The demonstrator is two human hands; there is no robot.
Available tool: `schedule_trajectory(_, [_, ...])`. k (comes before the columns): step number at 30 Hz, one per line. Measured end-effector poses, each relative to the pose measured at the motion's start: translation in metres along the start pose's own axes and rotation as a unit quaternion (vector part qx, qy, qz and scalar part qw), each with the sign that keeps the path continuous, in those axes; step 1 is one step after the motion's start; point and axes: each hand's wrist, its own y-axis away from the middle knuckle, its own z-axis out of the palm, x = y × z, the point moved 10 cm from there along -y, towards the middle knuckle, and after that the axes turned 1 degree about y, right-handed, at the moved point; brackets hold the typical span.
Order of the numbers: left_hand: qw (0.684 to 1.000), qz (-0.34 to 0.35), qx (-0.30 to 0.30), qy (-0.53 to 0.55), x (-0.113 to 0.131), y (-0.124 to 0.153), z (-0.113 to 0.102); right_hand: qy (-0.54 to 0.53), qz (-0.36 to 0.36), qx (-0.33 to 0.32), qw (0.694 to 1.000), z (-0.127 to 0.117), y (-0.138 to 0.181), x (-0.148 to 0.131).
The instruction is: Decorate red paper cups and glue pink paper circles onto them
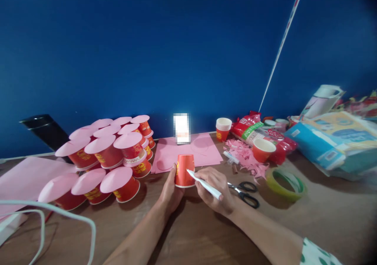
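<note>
My left hand (171, 190) grips a red paper cup (184, 166) from its left side; the cup is upside down, its white rim at the bottom. In my right hand (215, 188) is a white marker pen (207, 185), its tip at the side of the cup. Whether the tip touches the cup I cannot tell. Just behind the cup lie pink paper sheets (203, 141) with round outlines. On the left stand several upturned red cups topped with pink paper cones (118, 178). Scissors (249, 194) with black handles lie by my right wrist.
A stack of cups (223, 128), pink paper scraps (250, 161), a single cup (263, 150), a red packet (249, 127) and a tape roll (285, 184) are on the right. Farther right sits a blue package (312, 139). White cables (91, 221) cross the left front. A blue partition (147, 52) stands behind.
</note>
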Motion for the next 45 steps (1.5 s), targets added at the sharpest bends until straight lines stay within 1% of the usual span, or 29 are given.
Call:
schedule_trajectory(5, [1.0, -0.005, -0.007, 0.003, -0.0015, -0.0003, 0.0005, 0.007, 0.008, 0.0, 1.0, -0.0001, -0.001, 0.0003])
schedule_trajectory(10, [1.0, 0.004, 0.015, 0.008, 0.0007, -0.0011, -0.0043, 0.026, 0.013, 0.01, 1.0, -0.0023, -0.0017, 0.0006])
schedule_trajectory(16, [1.0, 0.012, 0.0, 0.002, 0.0021, -0.0022, -0.0033, 0.029, 0.02, 0.014, 0.999, -0.0046, -0.0029, 0.0011])
schedule_trajectory(23, [1.0, 0.011, 0.005, -0.005, 0.0026, -0.0002, -0.0038, 0.028, 0.026, 0.022, 0.999, -0.0061, -0.0029, 0.0017])
schedule_trajectory(29, [1.0, -0.002, 0.008, 0.001, -0.0008, -0.0011, -0.0043, 0.019, 0.019, 0.018, 0.999, -0.0037, -0.0011, 0.0011])
schedule_trajectory(35, [1.0, 0.005, -0.007, -0.02, -0.0018, -0.0026, -0.004, 0.02, 0.017, 0.011, 1.0, -0.0017, -0.001, 0.0008])
schedule_trajectory(39, [1.0, 0.012, -0.004, -0.025, -0.0004, -0.0017, -0.0036, 0.014, 0.017, 0.005, 1.0, 0.0004, -0.0007, 0.0006])
schedule_trajectory(45, [0.999, 0.004, -0.013, -0.029, -0.0002, -0.0007, 0.0012, -0.003, 0.007, 0.038, 0.999, -0.0035, -0.0008, -0.0034])
